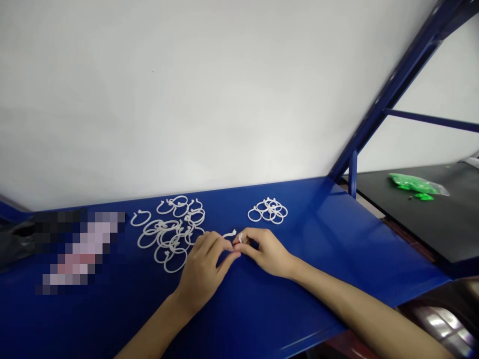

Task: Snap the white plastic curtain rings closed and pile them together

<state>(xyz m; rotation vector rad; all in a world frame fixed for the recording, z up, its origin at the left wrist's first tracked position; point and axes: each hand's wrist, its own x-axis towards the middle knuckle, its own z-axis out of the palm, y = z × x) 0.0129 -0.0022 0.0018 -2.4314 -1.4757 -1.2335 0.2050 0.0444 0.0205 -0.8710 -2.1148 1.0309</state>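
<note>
Single head-worn view, aimed forward and down across a blue shelf surface (262, 309), white wall (187, 89) faced beyond it, both forearms seen entering from the lower edge at close range, blue frame post (392, 85) caught at right, no second view shared.

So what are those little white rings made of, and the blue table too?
The white rings look like plastic: thin, smooth, evenly white, each with a small gap and hook end. The one ring pinched between the left hand and right hand looks the same. The blue table seems to be painted metal: glossy, with soft reflections and a thin folded edge.
</note>
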